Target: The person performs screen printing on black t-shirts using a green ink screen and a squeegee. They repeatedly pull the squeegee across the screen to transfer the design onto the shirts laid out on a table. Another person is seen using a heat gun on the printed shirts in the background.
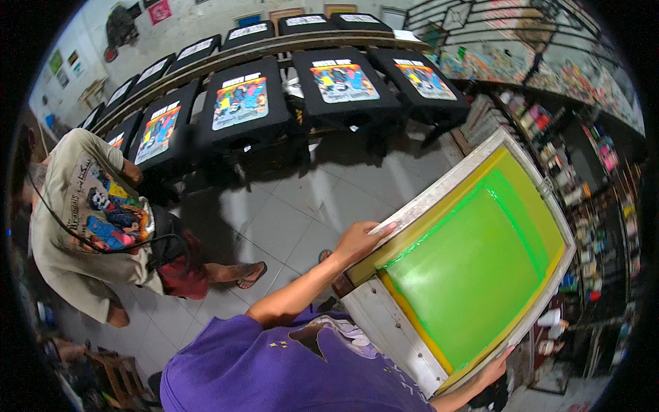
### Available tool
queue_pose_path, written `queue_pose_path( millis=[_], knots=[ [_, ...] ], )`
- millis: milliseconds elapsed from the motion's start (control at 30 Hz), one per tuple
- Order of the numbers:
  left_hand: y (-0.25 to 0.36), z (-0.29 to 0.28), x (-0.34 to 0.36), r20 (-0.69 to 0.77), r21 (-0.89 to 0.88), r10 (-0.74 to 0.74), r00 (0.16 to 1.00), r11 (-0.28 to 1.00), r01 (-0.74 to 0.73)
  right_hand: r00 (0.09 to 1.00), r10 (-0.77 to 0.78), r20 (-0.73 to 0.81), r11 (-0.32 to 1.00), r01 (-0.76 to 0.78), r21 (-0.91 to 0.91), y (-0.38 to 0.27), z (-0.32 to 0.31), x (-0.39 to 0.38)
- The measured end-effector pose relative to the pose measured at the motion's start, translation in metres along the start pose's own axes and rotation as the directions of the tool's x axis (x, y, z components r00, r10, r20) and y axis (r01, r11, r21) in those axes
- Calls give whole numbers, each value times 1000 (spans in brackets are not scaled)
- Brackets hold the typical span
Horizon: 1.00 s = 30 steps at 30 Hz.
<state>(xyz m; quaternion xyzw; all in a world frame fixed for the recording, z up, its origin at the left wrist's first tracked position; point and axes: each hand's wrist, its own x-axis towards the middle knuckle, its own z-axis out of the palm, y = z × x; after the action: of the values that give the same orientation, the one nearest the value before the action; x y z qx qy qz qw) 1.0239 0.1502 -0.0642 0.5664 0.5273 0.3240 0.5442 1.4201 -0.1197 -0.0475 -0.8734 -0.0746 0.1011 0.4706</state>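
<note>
Left hand [362, 243]: we grip the screen-printing frame [446, 182].
Right hand [490, 371]: we clasp its opposite edge.
Black shirts [345, 82]: beyond the frame.

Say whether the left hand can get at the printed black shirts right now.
Probably not: the left hand is holding the edge of the screen frame, and a stretch of tiled floor seems to separate it from the nearest black shirts.

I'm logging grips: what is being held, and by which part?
A framed green screen: left hand on its upper-left edge, right hand on its lower-right edge.
</note>
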Motion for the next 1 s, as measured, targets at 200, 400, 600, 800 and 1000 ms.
queue_pose_path(
  millis=[200,400,600,800,1000],
  knots=[
    [12,-58,59,-214,-101,-54,975,994,33,950,-239,199,971,231,63,-96,120,53],
    [32,-131,130,-364,-88,-51,930,996,20,850,-348,396,931,262,256,-195,254,85],
    [25,-195,183,-530,-170,-153,834,983,72,763,-392,515,916,275,291,-293,401,85],
    [6,-238,202,-660,-277,-213,720,960,30,611,-455,647,888,364,281,-355,512,72],
    [15,-268,201,-707,-387,-381,595,913,125,621,-455,639,869,467,164,-396,631,33]
  ],
)
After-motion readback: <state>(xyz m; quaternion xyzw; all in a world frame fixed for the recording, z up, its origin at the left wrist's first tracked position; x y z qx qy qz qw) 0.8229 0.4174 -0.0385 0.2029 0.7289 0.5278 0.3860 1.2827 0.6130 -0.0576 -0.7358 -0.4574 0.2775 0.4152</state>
